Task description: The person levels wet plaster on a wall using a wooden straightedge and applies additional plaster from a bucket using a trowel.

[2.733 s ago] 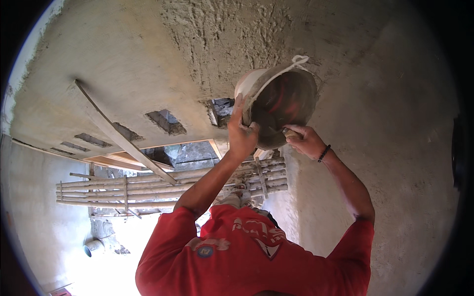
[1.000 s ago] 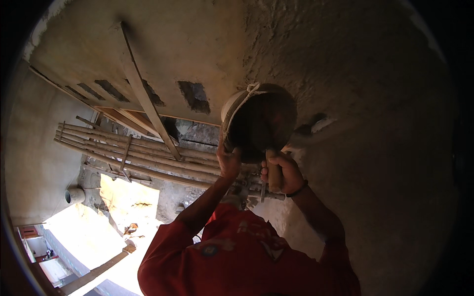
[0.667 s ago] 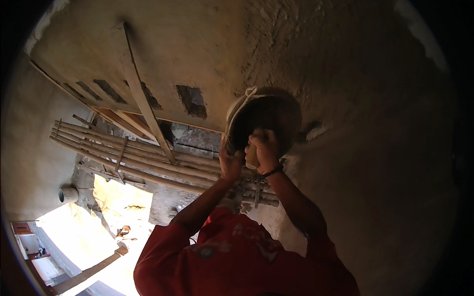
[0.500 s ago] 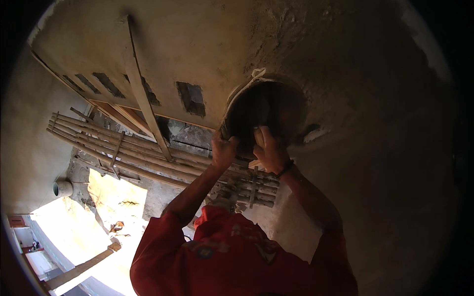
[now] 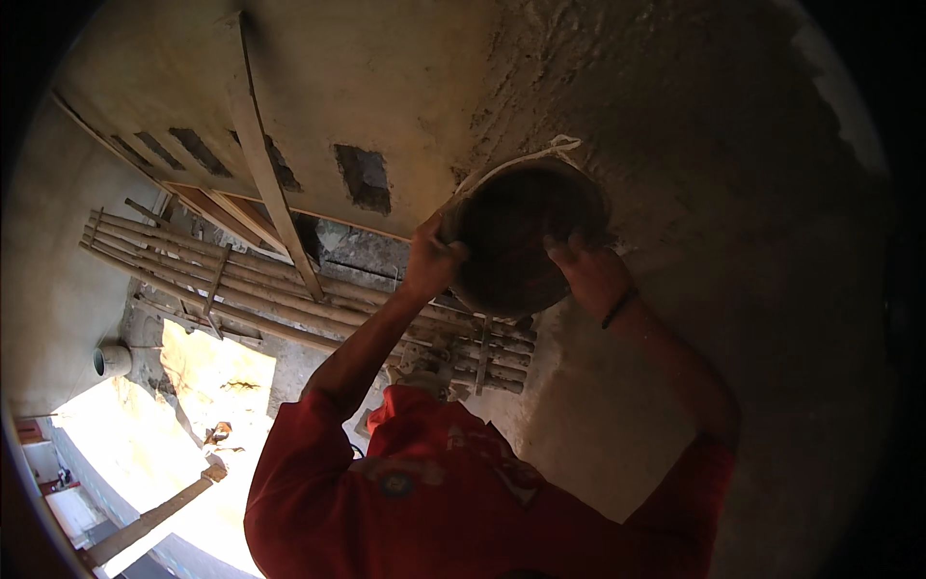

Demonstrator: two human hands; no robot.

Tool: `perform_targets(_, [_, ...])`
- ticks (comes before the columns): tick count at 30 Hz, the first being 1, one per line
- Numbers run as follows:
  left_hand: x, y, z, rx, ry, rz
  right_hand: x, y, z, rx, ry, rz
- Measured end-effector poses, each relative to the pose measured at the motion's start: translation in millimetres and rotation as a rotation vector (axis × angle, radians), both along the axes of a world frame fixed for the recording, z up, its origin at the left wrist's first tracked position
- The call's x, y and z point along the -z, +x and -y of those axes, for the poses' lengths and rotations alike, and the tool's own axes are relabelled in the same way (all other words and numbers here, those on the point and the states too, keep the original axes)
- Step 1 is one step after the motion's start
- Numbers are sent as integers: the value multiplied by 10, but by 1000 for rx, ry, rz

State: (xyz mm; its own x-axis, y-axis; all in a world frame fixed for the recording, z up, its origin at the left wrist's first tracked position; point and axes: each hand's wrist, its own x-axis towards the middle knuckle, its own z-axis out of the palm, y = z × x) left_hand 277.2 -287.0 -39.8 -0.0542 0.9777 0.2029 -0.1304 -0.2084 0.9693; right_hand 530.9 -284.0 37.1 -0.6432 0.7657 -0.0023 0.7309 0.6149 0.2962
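Note:
A dark round bucket [image 5: 526,307] is held up in front of me, its mouth turned toward me and its inside in deep shadow. A pale rope [image 5: 558,147] runs along its upper rim. My left hand [image 5: 430,261] is closed on the left side of the rim, thumb over the edge. My right hand [image 5: 596,278], with a dark band at the wrist, is at the lower right of the mouth. Its fingers curl inward over the dark interior; what they hold is lost in shadow.
A rack of long poles [image 5: 280,297] lies below, left of the bucket. A leaning board [image 5: 265,159] crosses in front of a plastered wall with a rectangular recess [image 5: 364,179]. Rough wet plaster [image 5: 569,58] covers the surface beyond the bucket. A grey pipe end [image 5: 113,361] shows at far left.
My right hand has moved right, and the light wooden piece seen in it before no longer shows. The bucket's mouth now faces me more fully. My left hand stays on the rim.

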Motion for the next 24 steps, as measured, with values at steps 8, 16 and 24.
perform_targets(8, [45, 45, -7, -39, 94, -117, -167, 141, 261, 54, -153, 39])
perform_targets(16, [-110, 361, 121, -117, 335, -269, -438, -86, 244, 241, 169, 128])
perform_targets(24, [-37, 465, 83, -161, 319, -73, -397, -175, 399, 235, -203, -196])
